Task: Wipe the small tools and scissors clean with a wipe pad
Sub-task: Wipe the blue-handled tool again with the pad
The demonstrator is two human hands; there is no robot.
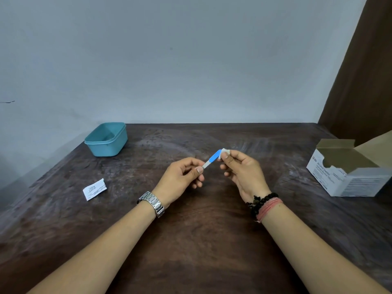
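Blue and white, the small tool (212,160) sits above the middle of the table (201,230), held slanting between both hands. The left hand (182,177) pinches its white lower end between thumb and forefinger, the other fingers curled beneath. The right hand (241,172) grips the upper blue end, with a white pad (224,152) folded round the tip under its thumb and fingers; how much of the tip the pad covers I cannot tell. Both hands hover clear of the wood, near each other, joined only by the tool

A steel watch (151,203) is on the left wrist; dark beads (259,201) and a pink thread band (270,206) are on the right wrist

A torn white wrapper (94,189) lies flat on the table to the left, well apart from the hands. A teal tub (106,139) stands at the far left corner against the wall, open on top. At the right edge stands a white box (347,175) with printed sides, its cardboard lid flipped up. A brown curtain (360,71) hangs behind the box
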